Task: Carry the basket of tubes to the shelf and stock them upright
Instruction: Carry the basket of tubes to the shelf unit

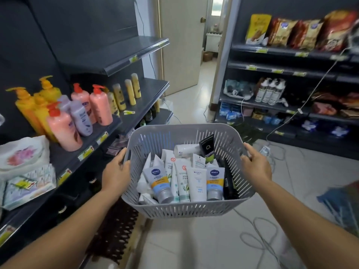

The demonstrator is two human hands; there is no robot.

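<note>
- Carrying step under way: grey slotted plastic basket [186,208] held in mid-air over the tiled floor [194,245], between the two dark shelf units.
- Left hand [116,172] clenched round the basket's left rim, thumb inside; right hand [256,165] grasping the right rim likewise.
- White, orange-banded and black squeeze tubes [197,184] heaped loose inside, mostly lying or leaning, none stocked yet.
- Best kept level, both rims gripped evenly, to stop tubes sliding to one side.
- Worth stepping around the white cables [258,230] trailing on the floor.
- Likely target: bare stretch of the left dark shelf [139,105], beside the pink and orange pump bottles [81,109]; set down gently before sorting.
</note>
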